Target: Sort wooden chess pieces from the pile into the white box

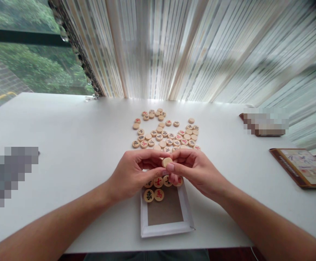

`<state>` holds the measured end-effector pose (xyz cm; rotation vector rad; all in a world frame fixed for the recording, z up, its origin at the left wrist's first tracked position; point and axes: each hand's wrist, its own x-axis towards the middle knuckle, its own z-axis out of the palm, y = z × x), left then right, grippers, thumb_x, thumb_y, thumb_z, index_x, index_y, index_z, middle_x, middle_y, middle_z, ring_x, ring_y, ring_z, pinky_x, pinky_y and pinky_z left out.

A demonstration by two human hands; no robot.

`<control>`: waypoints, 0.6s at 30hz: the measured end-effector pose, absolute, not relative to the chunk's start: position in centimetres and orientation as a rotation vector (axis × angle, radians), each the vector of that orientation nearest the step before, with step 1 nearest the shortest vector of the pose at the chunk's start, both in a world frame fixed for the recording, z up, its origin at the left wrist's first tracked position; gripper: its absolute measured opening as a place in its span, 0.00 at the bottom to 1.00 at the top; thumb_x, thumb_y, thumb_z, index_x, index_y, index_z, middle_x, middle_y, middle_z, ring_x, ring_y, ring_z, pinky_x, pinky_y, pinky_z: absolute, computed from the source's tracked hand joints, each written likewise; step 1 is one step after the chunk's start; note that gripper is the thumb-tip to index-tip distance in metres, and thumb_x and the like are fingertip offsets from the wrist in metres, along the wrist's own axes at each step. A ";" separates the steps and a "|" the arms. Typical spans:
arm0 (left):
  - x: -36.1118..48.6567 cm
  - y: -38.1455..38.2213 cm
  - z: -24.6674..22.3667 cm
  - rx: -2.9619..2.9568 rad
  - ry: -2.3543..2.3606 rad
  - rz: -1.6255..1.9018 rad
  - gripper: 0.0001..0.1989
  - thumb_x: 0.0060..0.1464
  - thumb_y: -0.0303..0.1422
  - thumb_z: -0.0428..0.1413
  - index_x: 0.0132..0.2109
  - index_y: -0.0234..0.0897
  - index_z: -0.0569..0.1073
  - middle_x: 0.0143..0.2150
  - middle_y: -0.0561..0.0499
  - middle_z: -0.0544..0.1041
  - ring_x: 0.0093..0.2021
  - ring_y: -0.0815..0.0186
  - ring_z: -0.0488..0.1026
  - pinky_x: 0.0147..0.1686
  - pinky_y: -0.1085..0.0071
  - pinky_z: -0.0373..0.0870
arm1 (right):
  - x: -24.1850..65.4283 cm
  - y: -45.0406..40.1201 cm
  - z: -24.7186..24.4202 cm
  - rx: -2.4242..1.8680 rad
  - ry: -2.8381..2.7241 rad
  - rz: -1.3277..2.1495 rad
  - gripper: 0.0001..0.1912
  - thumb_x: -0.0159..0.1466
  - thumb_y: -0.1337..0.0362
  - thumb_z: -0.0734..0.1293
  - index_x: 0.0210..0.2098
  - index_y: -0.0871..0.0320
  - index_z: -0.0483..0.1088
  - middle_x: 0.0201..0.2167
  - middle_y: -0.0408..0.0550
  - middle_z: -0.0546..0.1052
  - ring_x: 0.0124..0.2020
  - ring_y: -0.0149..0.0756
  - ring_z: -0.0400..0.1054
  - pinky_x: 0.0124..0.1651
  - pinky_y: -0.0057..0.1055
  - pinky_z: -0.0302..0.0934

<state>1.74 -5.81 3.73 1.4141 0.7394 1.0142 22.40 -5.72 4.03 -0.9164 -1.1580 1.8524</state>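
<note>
Between the fingertips of both hands is one round wooden xiangqi piece (167,162), its visible face blank. My left hand (136,168) pinches it from the left, and my right hand (194,165) has its thumb and fingers closed on the right side. Below them lies a shallow white box (168,231) with a brown bottom. Inside, a row of pieces with red and black characters is partly covered by my fingers. Nearer to me in the box, a black-marked piece (148,195) and a red-marked piece (159,195) sit side by side.
Beyond my hands, many loose xiangqi pieces (159,137) are scattered on the white table (92,134), some blank side up. A flat brown-edged box (304,166) lies at right, with another brown item (266,125) behind it. Striped curtains (158,50) hang at the table's far edge.
</note>
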 end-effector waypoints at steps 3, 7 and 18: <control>1.9 -5.9 4.0 1.488 0.728 1.015 0.13 0.58 0.26 0.69 0.51 0.34 0.85 0.43 0.44 0.89 0.41 0.62 0.87 0.44 0.74 0.85 | 22.3 -5.8 4.2 -0.922 -1.162 1.844 0.16 0.53 0.59 0.85 0.32 0.60 0.80 0.21 0.41 0.79 0.20 0.25 0.72 0.25 0.18 0.67; 1.9 -6.0 4.1 1.536 0.738 1.005 0.13 0.59 0.26 0.68 0.51 0.33 0.85 0.43 0.44 0.88 0.41 0.62 0.87 0.45 0.74 0.85 | 22.3 -5.8 4.4 -0.948 -1.178 1.826 0.17 0.53 0.57 0.85 0.30 0.60 0.79 0.19 0.41 0.78 0.20 0.26 0.71 0.24 0.20 0.66; 1.6 -5.9 4.0 1.548 0.762 1.024 0.12 0.59 0.25 0.68 0.50 0.33 0.85 0.42 0.44 0.88 0.41 0.63 0.87 0.45 0.74 0.84 | 22.5 -5.8 4.1 -0.915 -1.166 1.824 0.14 0.55 0.60 0.84 0.32 0.60 0.79 0.20 0.43 0.80 0.21 0.27 0.72 0.25 0.20 0.66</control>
